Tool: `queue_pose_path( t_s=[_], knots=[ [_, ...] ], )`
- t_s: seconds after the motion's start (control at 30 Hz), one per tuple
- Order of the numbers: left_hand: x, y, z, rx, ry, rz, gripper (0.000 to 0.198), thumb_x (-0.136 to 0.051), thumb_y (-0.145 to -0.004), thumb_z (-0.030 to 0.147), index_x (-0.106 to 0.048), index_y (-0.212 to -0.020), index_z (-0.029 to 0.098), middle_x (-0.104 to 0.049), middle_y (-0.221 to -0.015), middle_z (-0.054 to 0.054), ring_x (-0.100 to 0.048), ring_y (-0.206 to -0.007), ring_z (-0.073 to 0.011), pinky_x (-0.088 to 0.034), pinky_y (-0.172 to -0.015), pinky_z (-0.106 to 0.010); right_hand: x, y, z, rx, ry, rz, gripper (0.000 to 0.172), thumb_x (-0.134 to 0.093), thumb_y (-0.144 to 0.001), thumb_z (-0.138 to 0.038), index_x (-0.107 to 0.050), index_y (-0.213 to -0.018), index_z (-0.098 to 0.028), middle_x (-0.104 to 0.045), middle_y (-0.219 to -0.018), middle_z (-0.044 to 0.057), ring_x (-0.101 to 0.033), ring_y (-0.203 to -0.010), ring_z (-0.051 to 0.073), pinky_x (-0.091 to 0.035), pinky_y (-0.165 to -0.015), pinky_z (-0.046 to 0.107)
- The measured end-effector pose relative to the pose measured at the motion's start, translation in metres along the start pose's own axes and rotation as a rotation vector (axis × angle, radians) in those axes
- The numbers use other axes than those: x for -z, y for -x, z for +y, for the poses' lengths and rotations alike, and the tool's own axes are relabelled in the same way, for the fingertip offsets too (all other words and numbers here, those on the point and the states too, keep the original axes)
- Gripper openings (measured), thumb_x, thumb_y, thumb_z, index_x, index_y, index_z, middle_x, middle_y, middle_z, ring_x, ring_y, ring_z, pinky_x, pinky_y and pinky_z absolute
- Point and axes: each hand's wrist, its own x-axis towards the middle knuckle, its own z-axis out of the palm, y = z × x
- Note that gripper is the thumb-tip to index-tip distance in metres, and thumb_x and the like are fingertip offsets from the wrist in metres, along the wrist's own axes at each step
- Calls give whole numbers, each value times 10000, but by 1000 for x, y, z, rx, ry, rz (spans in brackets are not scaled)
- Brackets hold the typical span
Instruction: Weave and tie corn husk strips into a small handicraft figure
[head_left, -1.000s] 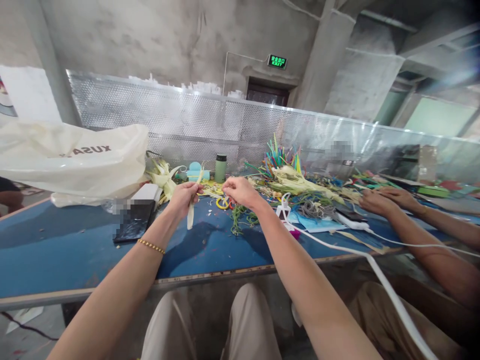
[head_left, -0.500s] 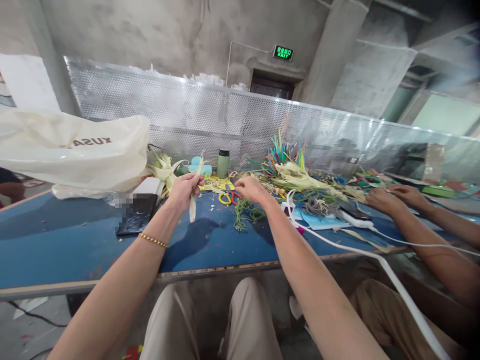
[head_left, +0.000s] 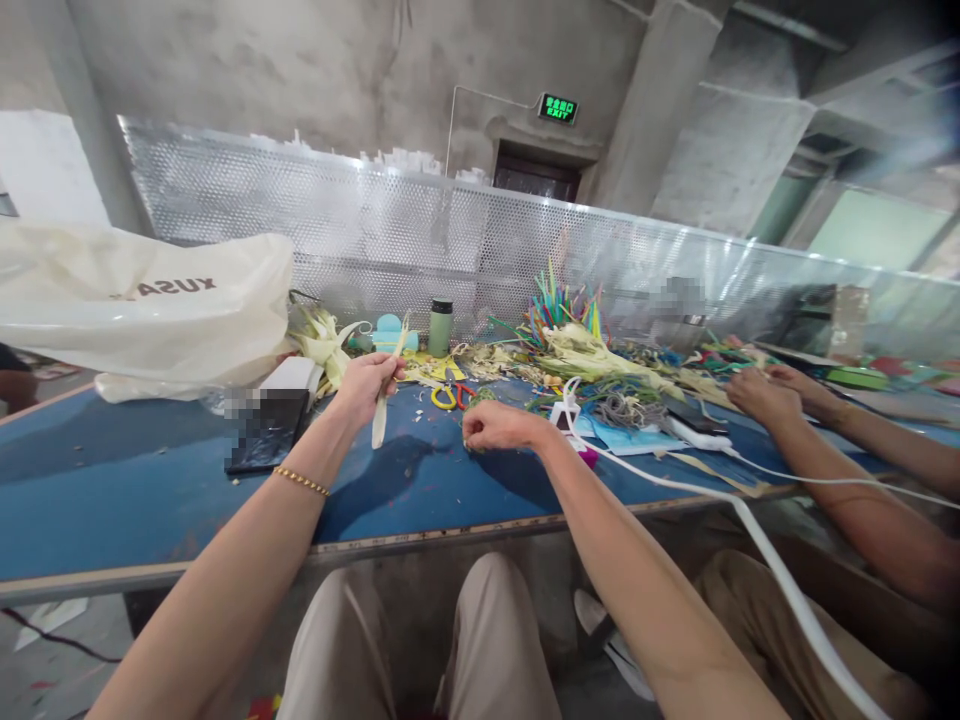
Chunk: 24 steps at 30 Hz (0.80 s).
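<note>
My left hand (head_left: 369,385) is closed around a pale dried corn husk strip (head_left: 381,418), which stands nearly upright above the blue table. To the right, my right hand (head_left: 499,427) is low over the tabletop with its fingers curled in a pinch on green string (head_left: 480,397). The hand covers most of that bundle. Just behind it lie scissors with yellow and red handles (head_left: 443,398). A pale husk bunch (head_left: 322,340) sits behind my left hand.
A dark phone (head_left: 266,430) and a big white bag (head_left: 150,310) are at left. A green bottle (head_left: 441,328), husks (head_left: 592,352) and grey cord (head_left: 626,408) lie farther back. A white cable (head_left: 675,487) crosses the right side, near a co-worker's hands (head_left: 765,395).
My right hand has come down and nearer from beside the scissors onto the green string. My left hand still holds the husk strip in about the same place.
</note>
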Motion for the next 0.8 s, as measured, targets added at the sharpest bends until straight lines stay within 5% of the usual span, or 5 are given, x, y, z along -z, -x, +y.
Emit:
queue_pose_path(
  t_s=[0.1, 0.27, 0.6, 0.73, 0.8],
  knots=[
    [0, 0, -2, 16, -28, -36, 83, -589, -776, 133, -634, -719, 93, -580, -552, -17, -431, -362, -60, -286, -376, -190, 7, 4, -3, 97, -378, 141, 132, -652, -739, -264, -594, -773, -150, -644, -663, 6, -577, -522, 99, -426, -438, 181],
    [-6, 7, -1, 67, -36, -153, 98, -587, -790, 144, -638, -721, 99, -612, -606, -37, -438, -378, -61, -300, -390, -196, 16, 10, -14, 214, -731, 106, 297, -714, -739, -382, -564, -825, -141, -713, -805, 77, -664, -593, 144, -508, -486, 228],
    [-9, 15, 4, 74, -2, -338, 128, -660, -771, 221, -645, -728, 102, -629, -656, -54, -437, -428, -55, -310, -431, -187, 19, 19, -21, 303, -842, 159, 315, -702, -766, -439, -583, -829, -154, -586, -620, -21, -502, -461, 78, -385, -432, 203],
    [-10, 16, 5, 84, 3, -344, 120, -656, -774, 211, -641, -723, 104, -627, -644, -55, -429, -423, -54, -287, -422, -191, 22, 20, -22, 338, -842, 338, 476, -540, -812, -654, -528, -732, -185, -409, -531, -61, -359, -424, 70, -310, -428, 217],
    [-10, 16, 6, 87, 0, -343, 125, -662, -770, 214, -639, -717, 104, -625, -643, -54, -428, -424, -54, -286, -422, -192, 25, 21, -22, 288, -656, 423, 534, -453, -838, -688, -495, -658, -186, -390, -521, -50, -342, -428, 73, -301, -450, 228]
  ],
)
